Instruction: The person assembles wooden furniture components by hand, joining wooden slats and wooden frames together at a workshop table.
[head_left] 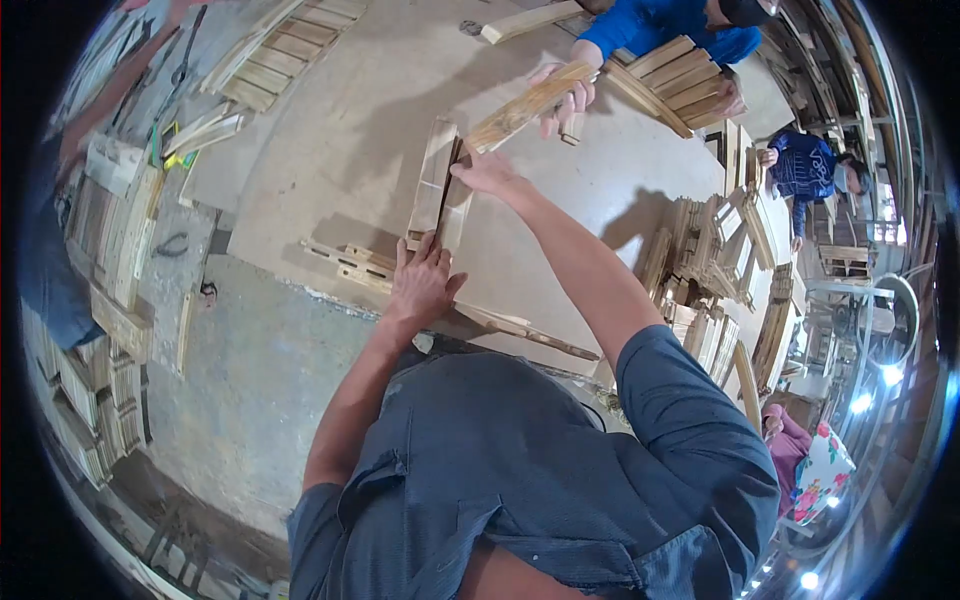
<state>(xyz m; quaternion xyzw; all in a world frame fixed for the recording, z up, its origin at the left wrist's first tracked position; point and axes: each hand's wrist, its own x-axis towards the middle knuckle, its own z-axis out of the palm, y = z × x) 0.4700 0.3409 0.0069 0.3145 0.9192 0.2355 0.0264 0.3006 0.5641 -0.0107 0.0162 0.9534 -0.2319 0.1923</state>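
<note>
On the worktable (350, 150) stands a narrow wooden assembly (432, 185) made of long pale pieces. My left hand (420, 285) rests at its near end, fingers spread and touching the wood. At the far end, my right hand (488, 174) has its fingers closed round the top of the assembly, near a wooden board (525, 108). A co-worker in blue holds that board from its far side. Slotted wooden pieces (350, 262) lie to the left of my left hand, and a long thin strip (530, 333) lies along the near table edge.
The co-worker (640, 25) also holds a slatted panel (675, 85). Stacked wooden parts (700, 240) stand at the right, with another person (805, 170) beyond. A slatted frame (285, 50) lies at the back left. Pliers (171, 245) lie at the left.
</note>
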